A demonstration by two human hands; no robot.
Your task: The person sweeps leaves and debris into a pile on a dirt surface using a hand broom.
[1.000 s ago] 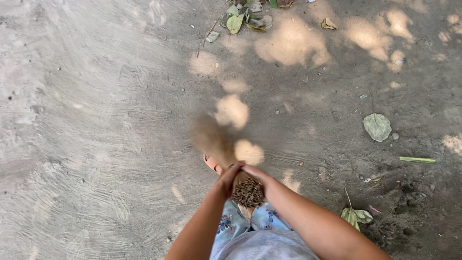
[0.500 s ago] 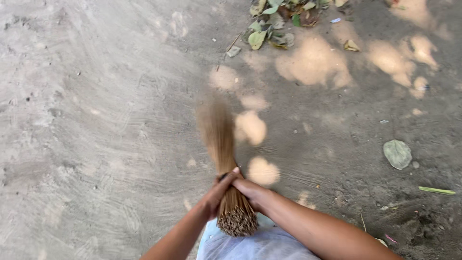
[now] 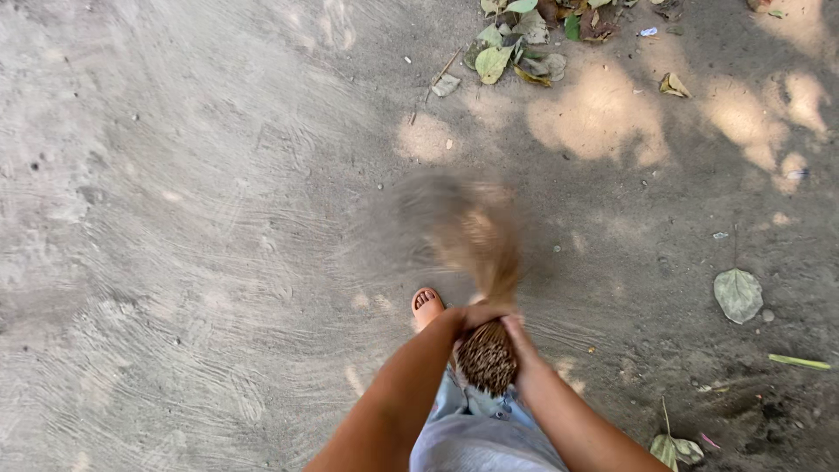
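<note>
- Both hands, left hand (image 3: 468, 320) and right hand (image 3: 517, 336), have fingers clamped around the broom (image 3: 483, 350) handle end.
- Its bristles blur over the dirt ground (image 3: 201, 262).
- A foot (image 3: 426, 306) shows just left.
- Leaves (image 3: 524, 44) lie well ahead.

hands (image 3: 489, 319): 2 | broom (image 3: 486, 354): 1 | foot (image 3: 426, 306): 1 | leaf pile (image 3: 524, 44): 1

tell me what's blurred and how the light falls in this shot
Head view: the broom bristles smear into motion blur, while both hands, left hand and right hand, look fairly sharp; dappled sun patches break the shade on the dirt ground; no glare.
</note>
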